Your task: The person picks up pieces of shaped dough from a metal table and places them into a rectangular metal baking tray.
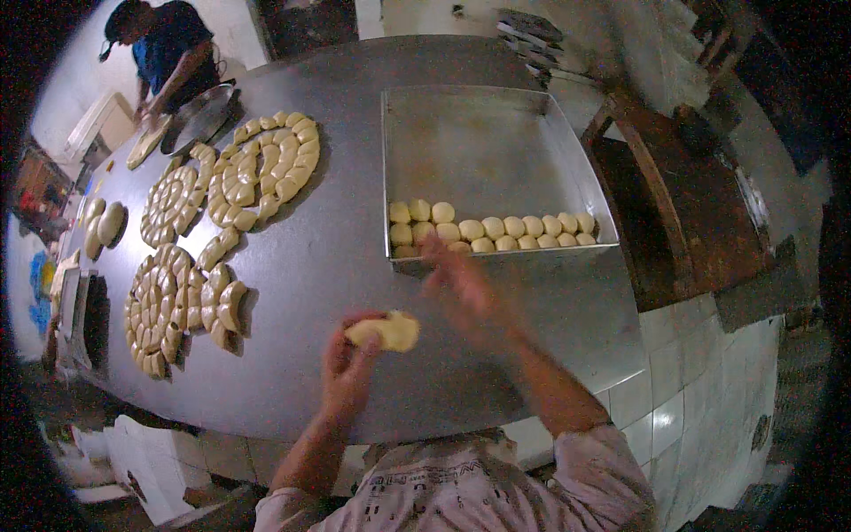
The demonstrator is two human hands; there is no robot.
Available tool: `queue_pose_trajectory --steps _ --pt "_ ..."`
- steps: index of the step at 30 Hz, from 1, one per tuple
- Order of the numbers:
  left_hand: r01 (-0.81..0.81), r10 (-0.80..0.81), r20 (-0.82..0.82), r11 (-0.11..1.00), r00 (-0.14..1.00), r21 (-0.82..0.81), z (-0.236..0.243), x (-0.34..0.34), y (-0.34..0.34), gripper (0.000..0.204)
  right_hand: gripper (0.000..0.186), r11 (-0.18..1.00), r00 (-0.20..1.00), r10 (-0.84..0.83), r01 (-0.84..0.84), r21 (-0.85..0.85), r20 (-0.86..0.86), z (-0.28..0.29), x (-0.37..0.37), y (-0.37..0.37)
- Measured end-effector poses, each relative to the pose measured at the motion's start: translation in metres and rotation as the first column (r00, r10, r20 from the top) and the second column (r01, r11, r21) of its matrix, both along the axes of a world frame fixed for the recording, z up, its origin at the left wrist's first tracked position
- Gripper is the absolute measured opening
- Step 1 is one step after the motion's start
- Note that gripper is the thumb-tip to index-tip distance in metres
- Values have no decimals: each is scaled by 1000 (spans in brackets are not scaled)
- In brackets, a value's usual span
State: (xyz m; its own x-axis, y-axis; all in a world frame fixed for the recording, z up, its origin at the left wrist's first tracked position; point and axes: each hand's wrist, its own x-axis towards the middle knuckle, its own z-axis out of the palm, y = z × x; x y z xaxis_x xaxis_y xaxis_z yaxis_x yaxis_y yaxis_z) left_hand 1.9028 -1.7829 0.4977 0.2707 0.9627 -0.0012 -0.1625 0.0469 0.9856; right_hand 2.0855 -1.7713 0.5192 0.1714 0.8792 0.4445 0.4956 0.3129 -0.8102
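Observation:
My left hand grips a pale, irregular piece of dough over the near part of the metal table. Its fingers and thumb close around one end, and the other end sticks out to the right. Blurred by motion, my right hand reaches over the near edge of a large square metal tray; its fingers cannot be made out clearly. Round dough balls sit in rows along the tray's near side, stacked deeper at the left corner. My right fingertips overlap some of these balls; contact is unclear.
Coils of cut dough pieces cover the left of the steel table, with more coils farther back. Longer dough lumps lie at the far left. A co-worker handles dough beside a metal bowl. A wooden table stands right.

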Motion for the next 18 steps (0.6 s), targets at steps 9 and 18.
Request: queue_pose_trajectory --steps 9,18 --pt "-100 145 152 957 978 -272 -19 -28 22 9 36 838 639 -142 485 -252 756 -64 120 -164" --pt "122 -131 -17 953 991 -277 -23 33 7 20 22 938 809 -224 330 -104 544 -97 143 -131"
